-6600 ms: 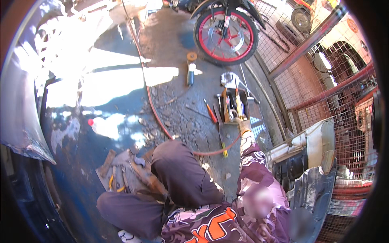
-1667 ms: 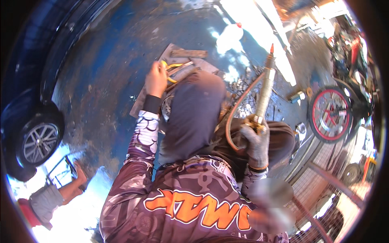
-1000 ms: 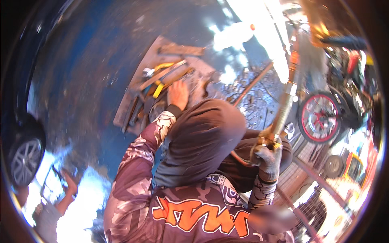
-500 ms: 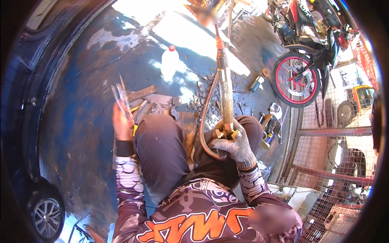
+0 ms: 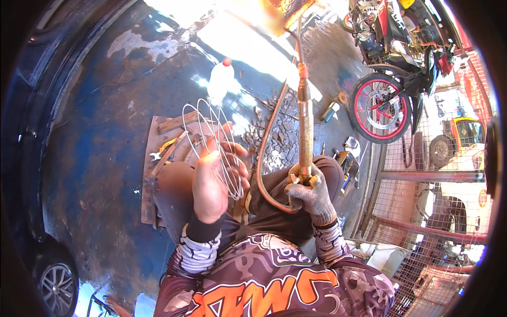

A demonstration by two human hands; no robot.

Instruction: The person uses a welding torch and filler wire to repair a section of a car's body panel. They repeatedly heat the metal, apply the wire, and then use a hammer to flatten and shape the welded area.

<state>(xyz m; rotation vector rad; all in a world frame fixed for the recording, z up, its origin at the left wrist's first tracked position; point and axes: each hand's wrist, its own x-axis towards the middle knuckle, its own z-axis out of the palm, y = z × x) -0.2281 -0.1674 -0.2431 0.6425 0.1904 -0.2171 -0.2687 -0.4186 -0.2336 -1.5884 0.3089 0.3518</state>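
Observation:
My left hand (image 5: pixel 210 182), bare, is curled around a loose coil of thin silvery wire (image 5: pixel 223 164), whose loops stick out above and below the fingers. It is raised over my lap. My right hand (image 5: pixel 315 198), in a grey knitted glove, grips a gas torch (image 5: pixel 306 124) at its brass valve end. The torch points away from me, and its thin bent tip reaches toward a bright, blurred orange patch at the top, where details are lost in glare. From the valve end a reddish hose (image 5: pixel 261 153) loops left and runs up beside the torch.
A wooden board (image 5: pixel 149 185) with wood pieces and tools lies by my left knee. Dark flakes (image 5: pixel 280 132) litter the floor ahead, near a white red-capped bottle (image 5: pixel 221 82). A motorcycle wheel (image 5: pixel 380 108) and mesh fence (image 5: pixel 422 198) stand right; a dark car (image 5: pixel 55 285) stands left.
My left hand has moved right with the wire coil, from beside my left knee to over my lap. The torch in my right hand has shifted slightly right and down.

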